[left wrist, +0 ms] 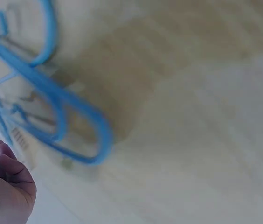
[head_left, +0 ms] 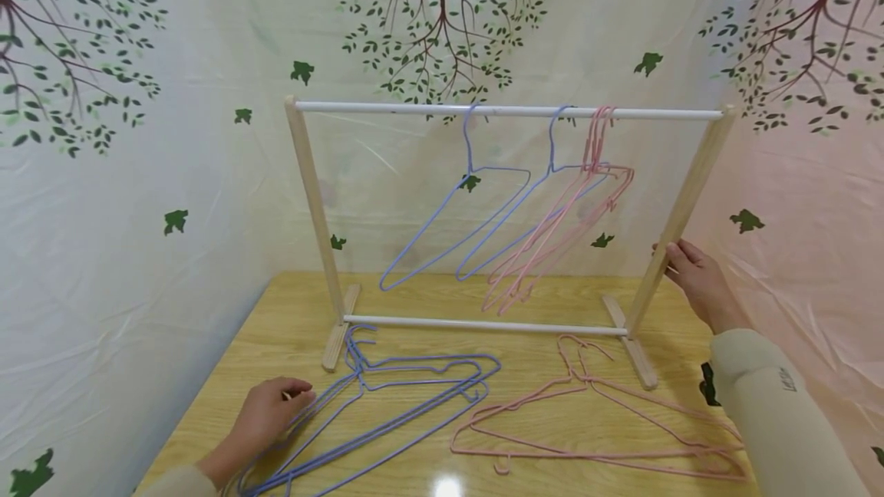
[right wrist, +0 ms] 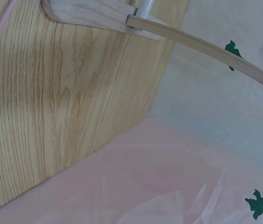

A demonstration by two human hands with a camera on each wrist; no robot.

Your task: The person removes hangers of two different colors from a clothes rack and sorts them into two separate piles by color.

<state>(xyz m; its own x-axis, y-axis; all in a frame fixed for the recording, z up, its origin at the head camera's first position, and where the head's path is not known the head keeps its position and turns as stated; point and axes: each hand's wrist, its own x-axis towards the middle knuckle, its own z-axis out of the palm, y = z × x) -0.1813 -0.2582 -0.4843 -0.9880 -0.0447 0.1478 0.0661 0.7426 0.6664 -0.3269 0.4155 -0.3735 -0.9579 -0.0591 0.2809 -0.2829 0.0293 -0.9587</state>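
My right hand [head_left: 700,282] grips the right wooden post [head_left: 691,175] of a small clothes rack, about halfway up. Only the edge of that hand shows in the right wrist view, beside the post [right wrist: 206,45]. Loosely curled and holding nothing, my left hand [head_left: 272,409] is over the left side of a pile of blue hangers [head_left: 361,368] on the table. In the left wrist view the blue hangers [left wrist: 106,140] lie beyond its fingertips. From the rack's white top rail [head_left: 414,109] hang two blue hangers [head_left: 471,169] and several pink hangers [head_left: 594,163] farther right.
Several pink hangers [head_left: 585,380] lie overlapping at the table's front right. The rack stands on wooden feet [head_left: 638,363] joined by a low white rail [head_left: 483,324]. Behind the wood-grain table [head_left: 249,359] hangs a curtain [head_left: 228,198] printed with branches and leaves.
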